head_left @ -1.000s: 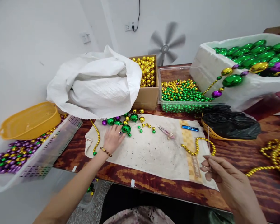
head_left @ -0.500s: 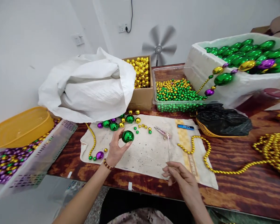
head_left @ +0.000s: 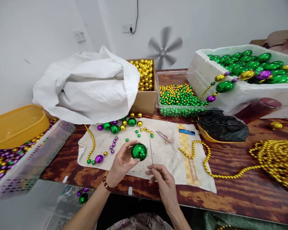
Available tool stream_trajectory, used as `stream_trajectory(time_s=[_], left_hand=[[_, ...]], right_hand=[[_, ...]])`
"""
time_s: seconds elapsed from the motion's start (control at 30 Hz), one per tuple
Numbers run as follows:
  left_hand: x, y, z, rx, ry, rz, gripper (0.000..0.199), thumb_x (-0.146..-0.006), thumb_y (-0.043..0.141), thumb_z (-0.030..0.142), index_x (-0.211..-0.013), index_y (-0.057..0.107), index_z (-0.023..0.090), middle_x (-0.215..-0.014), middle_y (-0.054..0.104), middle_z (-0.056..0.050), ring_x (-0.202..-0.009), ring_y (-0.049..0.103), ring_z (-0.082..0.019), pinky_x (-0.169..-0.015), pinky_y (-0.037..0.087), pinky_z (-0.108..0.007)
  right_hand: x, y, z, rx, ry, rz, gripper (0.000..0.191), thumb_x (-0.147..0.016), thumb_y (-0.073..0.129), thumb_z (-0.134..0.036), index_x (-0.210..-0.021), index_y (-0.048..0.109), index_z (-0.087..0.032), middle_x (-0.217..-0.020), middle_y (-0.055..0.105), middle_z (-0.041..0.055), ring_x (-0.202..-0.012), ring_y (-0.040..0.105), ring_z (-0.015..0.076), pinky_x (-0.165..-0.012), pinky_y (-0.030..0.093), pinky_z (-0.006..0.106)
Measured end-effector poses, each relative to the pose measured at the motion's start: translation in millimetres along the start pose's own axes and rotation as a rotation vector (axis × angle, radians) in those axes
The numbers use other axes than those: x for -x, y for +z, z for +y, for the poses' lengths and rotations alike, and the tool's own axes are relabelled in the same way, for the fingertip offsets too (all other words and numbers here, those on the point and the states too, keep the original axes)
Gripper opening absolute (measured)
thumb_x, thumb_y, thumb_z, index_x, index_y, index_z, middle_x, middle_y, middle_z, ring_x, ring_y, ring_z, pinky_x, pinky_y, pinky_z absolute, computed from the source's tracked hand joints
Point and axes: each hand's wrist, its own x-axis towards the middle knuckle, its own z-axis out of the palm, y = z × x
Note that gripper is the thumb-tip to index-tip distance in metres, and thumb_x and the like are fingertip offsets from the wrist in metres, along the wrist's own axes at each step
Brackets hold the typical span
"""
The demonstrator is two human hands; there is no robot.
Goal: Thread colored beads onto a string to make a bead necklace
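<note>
Between thumb and fingers, my left hand (head_left: pixel 122 163) holds a large shiny green ball (head_left: pixel 139 152) above the cloth. To its right my right hand (head_left: pixel 162 179) pinches a thin needle (head_left: pixel 151 153), which points upward and does not touch the ball. Behind them on the pale cloth (head_left: pixel 163 159) lie small scissors (head_left: pixel 164 136), loose gold and green beads, and a row of small purple beads (head_left: pixel 113 144). A purple ball (head_left: pixel 99 158) rests at the cloth's left, by the end of a gold bead strand (head_left: pixel 92 140).
A white sack (head_left: pixel 93 92) bulges at the back left, beside a cardboard box (head_left: pixel 144 101) of gold balls. A clear tub (head_left: pixel 180 111) and a foam box (head_left: pixel 261 92) stand behind. Coiled gold strands (head_left: pixel 276 159) lie right; a basket with a black bag (head_left: pixel 224 126) is nearer the middle.
My left hand has moved the green ball nearer and slightly right. My right hand has come left toward it with the needle. The small purple beads have come into sight.
</note>
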Motion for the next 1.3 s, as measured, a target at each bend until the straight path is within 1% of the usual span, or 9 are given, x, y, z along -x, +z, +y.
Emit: stream_trajectory(time_s=[0.07, 0.2, 0.33, 0.47, 0.6, 0.7, 0.8, 0.93, 1.3], left_hand=[[5, 1.4, -1, 0.041, -0.047, -0.107, 0.049, -0.088, 0.07, 0.023, -0.134, 0.053, 0.029, -0.136, 0.058, -0.01, -0.124, 0.057, -0.024, -0.103, 0.049, -0.035], [11, 0.8, -6, -0.113, 0.001, -0.22, 0.045, -0.092, 0.064, 0.026, -0.136, 0.054, 0.028, -0.144, 0.051, -0.012, -0.133, 0.049, -0.027, -0.111, 0.042, -0.042], [14, 2.1, -7, -0.387, 0.135, -0.144, 0.048, -0.096, 0.056, 0.02, -0.143, 0.05, 0.032, -0.139, 0.05, -0.011, -0.132, 0.048, -0.025, -0.108, 0.045, -0.04], [19, 12.3, -9, -0.482, 0.168, -0.111, 0.051, -0.098, 0.05, 0.016, -0.145, 0.047, 0.033, -0.144, 0.048, -0.01, -0.135, 0.047, -0.024, -0.111, 0.043, -0.043], [22, 24.4, -14, -0.396, 0.123, 0.016, 0.054, -0.092, 0.064, 0.02, -0.142, 0.049, 0.034, -0.14, 0.048, -0.01, -0.131, 0.05, -0.025, -0.105, 0.05, -0.04], [20, 25.6, -15, -0.321, 0.113, 0.054, 0.05, -0.091, 0.065, 0.019, -0.138, 0.053, 0.033, -0.134, 0.05, -0.009, -0.128, 0.052, -0.023, -0.101, 0.053, -0.037], [14, 18.7, -11, -0.287, 0.135, 0.044, 0.05, -0.09, 0.066, 0.018, -0.136, 0.056, 0.032, -0.133, 0.051, -0.01, -0.128, 0.052, -0.023, -0.102, 0.053, -0.037], [0, 5.6, 0, -0.209, 0.157, 0.106, 0.046, -0.085, 0.071, 0.017, -0.129, 0.064, 0.03, -0.128, 0.056, -0.009, -0.124, 0.055, -0.023, -0.102, 0.052, -0.036], [-38, -17.2, 35, 0.224, -0.042, 0.206, 0.04, -0.077, 0.081, 0.03, -0.116, 0.073, 0.028, -0.118, 0.071, -0.008, -0.103, 0.067, -0.022, -0.089, 0.057, -0.035]], right_hand=[[-7, 6, -8, -0.062, -0.005, -0.008, 0.031, -0.083, 0.074, -0.048, -0.085, 0.068, -0.018, -0.102, 0.07, 0.008, -0.082, 0.07, 0.0195, -0.058, 0.058, 0.025], [-16, 14, -17, -0.177, 0.008, -0.031, 0.032, -0.082, 0.075, -0.049, -0.082, 0.064, -0.019, -0.086, 0.065, 0.0016, -0.068, 0.062, 0.0131, -0.054, 0.06, 0.025], [-14, 20, -13, -0.154, -0.047, 0.06, 0.031, -0.084, 0.073, -0.048, -0.084, 0.063, -0.019, -0.09, 0.064, 0.002, -0.074, 0.062, 0.0135, -0.055, 0.06, 0.024], [-8, 27, -7, -0.091, -0.101, 0.114, 0.027, -0.088, 0.068, -0.046, -0.085, 0.064, -0.019, -0.102, 0.068, 0.0043, -0.079, 0.063, 0.0144, -0.061, 0.061, 0.025], [-6, 28, -7, -0.004, -0.147, 0.14, 0.024, -0.088, 0.067, -0.043, -0.085, 0.067, -0.019, -0.101, 0.071, 0.0054, -0.081, 0.066, 0.0156, -0.064, 0.06, 0.025], [-8, 20, -6, 0.002, -0.14, 0.136, 0.024, -0.088, 0.068, -0.043, -0.089, 0.069, -0.019, -0.087, 0.07, 0.004, -0.069, 0.066, 0.0146, -0.056, 0.057, 0.023], [-7, 8, -2, -0.009, -0.117, 0.109, 0.025, -0.088, 0.069, -0.043, -0.092, 0.069, -0.018, -0.076, 0.069, 0.0028, -0.058, 0.065, 0.0137, -0.05, 0.053, 0.022], [3, -3, 11, -0.016, -0.061, 0.041, 0.027, -0.085, 0.073, -0.043, -0.095, 0.072, -0.018, -0.081, 0.073, 0.0064, -0.068, 0.072, 0.019, -0.054, 0.057, 0.025], [9, 15, 31, 0.008, -0.002, -0.061, 0.031, -0.082, 0.074, -0.049, -0.085, 0.077, -0.018, -0.075, 0.074, 0.0079, -0.061, 0.07, 0.0198, -0.047, 0.054, 0.025]])
